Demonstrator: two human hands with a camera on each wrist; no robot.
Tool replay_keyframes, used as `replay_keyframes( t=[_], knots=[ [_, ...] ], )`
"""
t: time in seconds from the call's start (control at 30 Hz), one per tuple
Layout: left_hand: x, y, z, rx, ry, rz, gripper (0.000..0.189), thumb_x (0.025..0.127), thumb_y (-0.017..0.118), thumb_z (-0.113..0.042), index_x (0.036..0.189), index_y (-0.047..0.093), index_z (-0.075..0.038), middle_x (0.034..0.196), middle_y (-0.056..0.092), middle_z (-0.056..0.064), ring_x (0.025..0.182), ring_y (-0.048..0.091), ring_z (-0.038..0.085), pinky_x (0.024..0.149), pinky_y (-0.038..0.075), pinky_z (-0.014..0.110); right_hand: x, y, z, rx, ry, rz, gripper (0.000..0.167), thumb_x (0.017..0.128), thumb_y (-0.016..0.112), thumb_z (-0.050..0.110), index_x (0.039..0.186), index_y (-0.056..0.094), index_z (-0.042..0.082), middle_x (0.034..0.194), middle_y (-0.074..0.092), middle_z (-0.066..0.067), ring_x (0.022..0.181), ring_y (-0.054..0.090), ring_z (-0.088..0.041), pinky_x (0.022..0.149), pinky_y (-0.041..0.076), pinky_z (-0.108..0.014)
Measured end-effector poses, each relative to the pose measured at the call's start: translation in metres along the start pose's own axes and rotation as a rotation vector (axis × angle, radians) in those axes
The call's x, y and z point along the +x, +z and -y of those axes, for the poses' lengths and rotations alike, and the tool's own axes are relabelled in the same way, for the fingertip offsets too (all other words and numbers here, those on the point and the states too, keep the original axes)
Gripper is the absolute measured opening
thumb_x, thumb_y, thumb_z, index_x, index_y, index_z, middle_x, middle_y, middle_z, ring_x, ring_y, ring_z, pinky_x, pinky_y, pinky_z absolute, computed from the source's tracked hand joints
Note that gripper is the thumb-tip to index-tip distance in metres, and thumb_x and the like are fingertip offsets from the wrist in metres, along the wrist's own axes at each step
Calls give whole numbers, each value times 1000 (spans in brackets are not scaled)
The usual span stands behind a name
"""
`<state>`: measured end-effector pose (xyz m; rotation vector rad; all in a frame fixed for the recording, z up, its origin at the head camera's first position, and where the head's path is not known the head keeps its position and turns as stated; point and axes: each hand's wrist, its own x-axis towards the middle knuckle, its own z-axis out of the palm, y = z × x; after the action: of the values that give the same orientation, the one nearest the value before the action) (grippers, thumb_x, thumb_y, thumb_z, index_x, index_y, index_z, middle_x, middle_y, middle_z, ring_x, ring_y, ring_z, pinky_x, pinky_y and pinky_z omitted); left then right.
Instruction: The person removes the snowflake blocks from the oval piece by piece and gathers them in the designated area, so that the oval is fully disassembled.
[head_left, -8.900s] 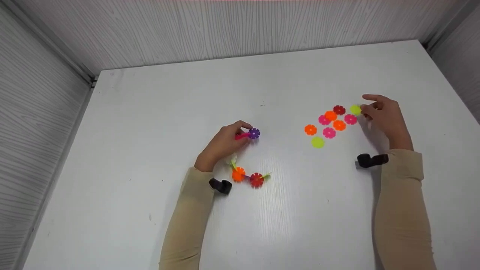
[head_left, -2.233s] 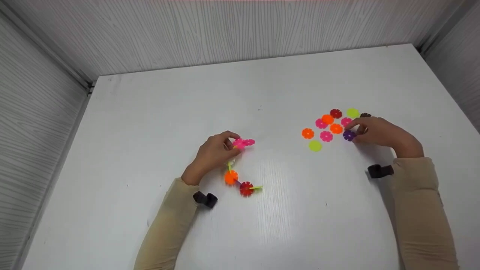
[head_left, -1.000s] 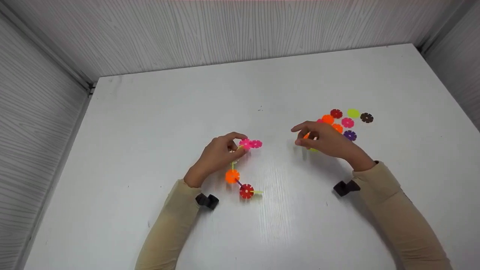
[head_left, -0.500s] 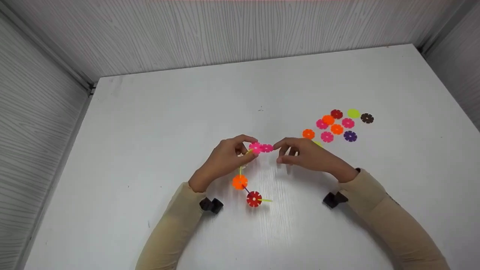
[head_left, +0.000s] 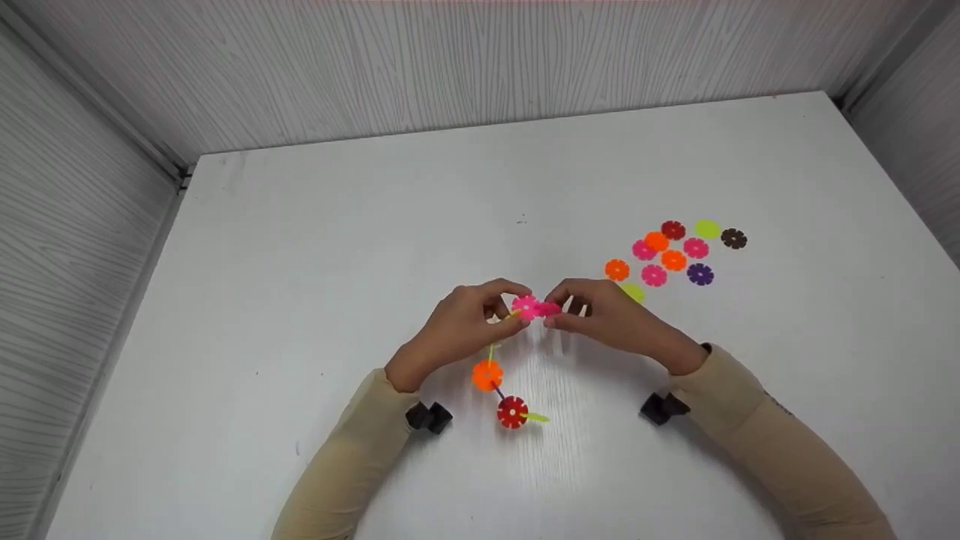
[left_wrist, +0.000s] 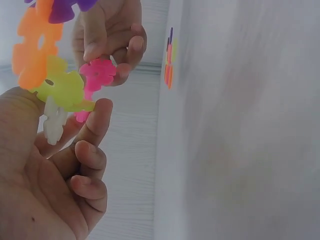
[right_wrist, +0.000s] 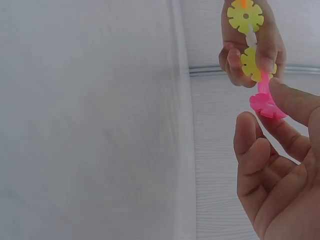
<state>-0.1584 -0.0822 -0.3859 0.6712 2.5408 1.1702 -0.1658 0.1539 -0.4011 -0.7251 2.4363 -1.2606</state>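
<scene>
My left hand (head_left: 459,324) pinches a chain of slotted snowflake discs near its upper end, by a pink disc (head_left: 526,307) and a yellow-green disc (right_wrist: 251,65). Thumb and forefinger of my right hand (head_left: 616,319) pinch the pink end disc (right_wrist: 263,104), which is joined to the first pink one. Below the left hand the chain hangs down through a white disc (left_wrist: 54,121), another yellow-green disc (left_wrist: 62,90), an orange disc (head_left: 487,376), a purple one (head_left: 499,391) and a red disc (head_left: 512,412), ending in a yellow-green disc (head_left: 535,417) seen edge-on.
Loose discs lie beyond the right hand on the white table (head_left: 337,225): orange (head_left: 617,270), pink (head_left: 654,276), purple (head_left: 700,274), brown (head_left: 734,238), red (head_left: 673,229) and others. My right hand partly covers a yellow-green disc (head_left: 634,292). A wood-grain wall (head_left: 480,67) stands behind the table.
A purple disc first at the chain's end now lies among the loose discs; a pink disc ends the chain. My right hand came left and pinched it; my left hand moved right and nearer.
</scene>
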Motion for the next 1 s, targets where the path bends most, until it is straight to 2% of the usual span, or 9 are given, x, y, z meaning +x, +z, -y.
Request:
replay_keyframes(
  t=[0.2, 0.33, 0.43, 0.5, 0.57, 0.67, 0.87, 1.0],
  knots=[
    [0, 4, -3, 20, 18, 28, 33, 89, 67, -26, 121, 65, -17, 76, 66, 1, 65, 47, 11, 58, 35, 21, -2, 1, 5, -33, -64, -58, 11, 89, 69, 17, 96, 70, 9, 89, 70, -4, 76, 57, -15, 67, 48, -21],
    [0, 2, -1, 2, 22, 48, 33, 90, 66, -25, 121, 65, -17, 76, 64, 1, 66, 47, 11, 59, 36, 21, -5, 1, 5, -79, -166, -93, 10, 88, 70, 14, 95, 71, 8, 83, 67, -3, 72, 55, -12, 65, 47, -20],
    [0, -2, 1, -17, 26, 32, 32, 90, 66, -24, 121, 65, -17, 77, 63, 2, 67, 47, 12, 60, 36, 21, -5, -1, 4, -89, -237, -120, 11, 87, 70, 11, 97, 73, 5, 77, 63, -4, 67, 51, -9, 61, 44, -19],
    [0, -5, 3, -26, 20, 9, 32, 90, 66, -24, 122, 64, -17, 77, 62, 3, 70, 47, 13, 61, 37, 22, -6, -4, 3, -82, -251, -132, 13, 86, 71, 9, 98, 74, 5, 77, 62, -3, 65, 49, -8, 60, 44, -18],
    [0, -8, 5, -28, 4, -21, 33, 89, 68, -24, 121, 64, -18, 78, 61, 3, 71, 48, 14, 62, 38, 22, -5, -8, 2, -66, -243, -145, 14, 85, 71, 8, 99, 74, 5, 77, 63, -3, 64, 50, -8, 60, 44, -18],
    [0, -10, 8, -14, -19, -37, 33, 89, 68, -26, 122, 64, -20, 80, 62, 2, 74, 49, 14, 64, 40, 23, -6, -16, 0, -40, -174, -160, 15, 86, 72, 12, 100, 73, 8, 82, 67, -2, 63, 54, -11, 61, 47, -18],
    [0, -11, 11, 20, -36, -36, 33, 89, 67, -28, 122, 64, -21, 81, 64, 2, 75, 51, 15, 67, 43, 25, -11, -35, -5, -21, -47, -188, 23, 89, 69, 19, 111, 69, 12, 75, 65, -12, 58, 55, -28, 53, 42, -20],
    [1, -12, 16, 29, -45, -41, 33, 89, 67, -27, 121, 64, -20, 81, 63, 2, 75, 52, 15, 66, 43, 25, -13, -46, -6, -23, -20, -190, 24, 90, 68, 17, 113, 67, 13, 72, 61, -15, 56, 53, -20, 53, 41, -20]
  ],
)
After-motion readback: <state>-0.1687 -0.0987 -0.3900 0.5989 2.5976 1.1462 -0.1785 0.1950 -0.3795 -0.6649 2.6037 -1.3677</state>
